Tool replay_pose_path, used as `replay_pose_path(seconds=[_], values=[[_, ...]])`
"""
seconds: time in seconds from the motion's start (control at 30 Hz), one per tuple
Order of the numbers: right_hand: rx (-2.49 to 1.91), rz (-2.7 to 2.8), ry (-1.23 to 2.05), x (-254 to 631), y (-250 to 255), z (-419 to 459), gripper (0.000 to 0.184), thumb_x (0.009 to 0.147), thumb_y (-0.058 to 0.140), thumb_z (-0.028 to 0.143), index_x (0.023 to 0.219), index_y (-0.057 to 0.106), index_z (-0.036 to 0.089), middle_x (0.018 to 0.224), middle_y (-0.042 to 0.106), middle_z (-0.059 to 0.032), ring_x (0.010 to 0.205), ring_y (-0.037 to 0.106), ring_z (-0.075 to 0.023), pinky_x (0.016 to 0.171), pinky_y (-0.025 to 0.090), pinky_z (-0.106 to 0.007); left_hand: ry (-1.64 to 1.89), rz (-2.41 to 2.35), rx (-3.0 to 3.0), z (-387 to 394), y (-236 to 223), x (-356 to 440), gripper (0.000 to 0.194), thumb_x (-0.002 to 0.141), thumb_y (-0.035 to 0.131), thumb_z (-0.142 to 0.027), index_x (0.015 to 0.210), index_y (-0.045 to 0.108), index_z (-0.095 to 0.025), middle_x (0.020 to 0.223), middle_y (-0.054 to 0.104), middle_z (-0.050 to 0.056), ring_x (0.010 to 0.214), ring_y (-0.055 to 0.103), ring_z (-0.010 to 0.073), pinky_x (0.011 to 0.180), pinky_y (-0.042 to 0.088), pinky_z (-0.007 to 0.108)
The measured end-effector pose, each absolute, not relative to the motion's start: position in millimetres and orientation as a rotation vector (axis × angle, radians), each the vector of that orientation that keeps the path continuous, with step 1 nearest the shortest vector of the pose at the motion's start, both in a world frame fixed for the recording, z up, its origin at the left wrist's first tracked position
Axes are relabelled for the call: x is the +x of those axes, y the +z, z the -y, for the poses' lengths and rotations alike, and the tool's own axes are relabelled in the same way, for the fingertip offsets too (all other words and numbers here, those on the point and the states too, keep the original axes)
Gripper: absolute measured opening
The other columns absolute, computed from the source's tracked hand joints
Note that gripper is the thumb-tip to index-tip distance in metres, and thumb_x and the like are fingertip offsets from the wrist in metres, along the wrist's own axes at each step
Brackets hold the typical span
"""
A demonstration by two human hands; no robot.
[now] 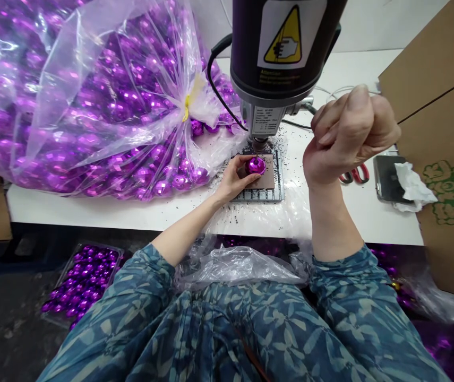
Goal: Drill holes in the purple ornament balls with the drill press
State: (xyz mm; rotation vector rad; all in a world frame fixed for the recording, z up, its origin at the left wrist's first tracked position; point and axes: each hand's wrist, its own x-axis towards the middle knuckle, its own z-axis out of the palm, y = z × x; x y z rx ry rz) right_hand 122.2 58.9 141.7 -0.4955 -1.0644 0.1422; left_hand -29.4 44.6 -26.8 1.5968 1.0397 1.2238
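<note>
A long-sleeved teal blouse (227,329) printed all over with pale leaves.

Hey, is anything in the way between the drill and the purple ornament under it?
Nothing visible stands in the way. The drill chuck sits directly above the purple ornament, which the left hand holds on a brown pad. The drill bit's tip is too small to make out.

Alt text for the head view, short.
A person's left hand holds a shiny purple faceted ornament ball on a small plate directly under a bench drill. The right hand is raised in a fist beside the drill. Dark specks litter the white table, and a clear plastic bag of purple balls lies to the left.
</note>
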Motion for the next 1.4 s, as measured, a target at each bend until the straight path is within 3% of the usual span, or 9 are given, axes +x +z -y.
replay_pose_path(seconds=[0.2,0.4,0.67,0.87,0.93,1.03,1.17,1.27,1.4], values=[[-0.461,1.059,0.123,125,128,-64,0.077,0.091,0.065,0.064,0.06,0.011,0.018,0.047,0.004,0.0045,0.039,0.017,-0.0023,0.043,0.019,-0.026,1.218,-0.997,1.57,-44,-26,-28,0.058,0.087,0.087,-0.054,0.129,0.06,-0.023,0.136,0.071,0.015,0.125,0.073,0.0294,0.107,0.063,0.047],[-0.401,1.052,0.103,126,123,-66,0.079,0.089,0.067,0.06,0.062,0.006,0.018,0.043,0.004,0.005,0.037,0.011,-0.0037,0.042,0.013,-0.031,1.23,-1.001,1.585,-45,-28,-29,0.057,0.087,0.087,-0.051,0.129,0.06,-0.023,0.137,0.07,0.015,0.128,0.072,0.0307,0.113,0.06,0.05],[-0.502,1.046,0.09,129,106,-63,0.08,0.088,0.064,0.07,0.053,0.014,0.018,0.041,0.007,0.0062,0.036,0.013,-0.0031,0.043,0.02,-0.028,1.236,-1.007,1.565,-44,-27,-29,0.059,0.087,0.087,-0.054,0.13,0.061,-0.023,0.138,0.069,0.014,0.129,0.07,0.0292,0.116,0.057,0.049],[-0.397,1.032,0.267,121,166,-68,0.065,0.091,0.071,0.053,0.053,0.029,0.02,0.043,0.024,0.0076,0.035,0.026,-0.002,0.04,0.017,-0.024,1.254,-1.033,1.573,-46,-27,-26,0.053,0.087,0.089,-0.044,0.127,0.062,-0.022,0.133,0.072,0.013,0.123,0.073,0.0272,0.109,0.061,0.045],[-0.399,0.979,0.434,119,190,-75,0.057,0.09,0.074,0.032,0.054,0.03,0.022,0.041,0.025,0.0093,0.033,0.026,-0.0024,0.038,0.011,-0.024,1.284,-1.095,1.606,-44,-23,-26,0.05,0.087,0.09,-0.039,0.125,0.062,-0.022,0.129,0.074,0.012,0.119,0.074,0.026,0.105,0.062,0.044],[-0.5,0.976,0.577,119,212,-80,0.053,0.094,0.055,0.005,0.054,0.027,0.025,0.042,0.018,0.0088,0.032,0.027,-0.0042,0.035,0.01,-0.025,1.301,-1.243,1.752,-25,-8,-34,0.046,0.085,0.091,-0.036,0.12,0.065,-0.023,0.122,0.076,0.009,0.116,0.072,0.0259,0.102,0.061,0.047],[-0.524,0.978,0.64,120,214,-78,0.051,0.096,0.046,0.003,0.052,0.032,0.024,0.039,0.02,0.0086,0.031,0.026,-0.0048,0.034,0.008,-0.025,0.819,-0.986,2.04,34,29,-60,0.034,0.09,0.086,-0.044,0.111,0.071,-0.022,0.106,0.079,0.005,0.099,0.074,0.0226,0.091,0.062,0.043],[-0.463,0.964,0.614,121,210,-79,0.048,0.095,0.048,0.002,0.053,0.038,0.023,0.039,0.022,0.0095,0.031,0.027,-0.0042,0.035,0.006,-0.024,0.4,-0.813,2.096,64,48,-81,0.04,0.093,0.079,-0.054,0.115,0.074,-0.021,0.109,0.079,0.009,0.097,0.075,0.0246,0.084,0.063,0.041],[-0.436,0.965,0.589,121,209,-83,0.045,0.094,0.049,0.003,0.055,0.041,0.024,0.039,0.025,0.0102,0.032,0.027,-0.0039,0.036,0.008,-0.024,0.648,-1.182,1.995,15,43,-104,0.023,0.108,0.059,-0.038,0.112,0.075,-0.021,0.112,0.079,0.012,0.101,0.074,0.0254,0.09,0.061,0.045]])
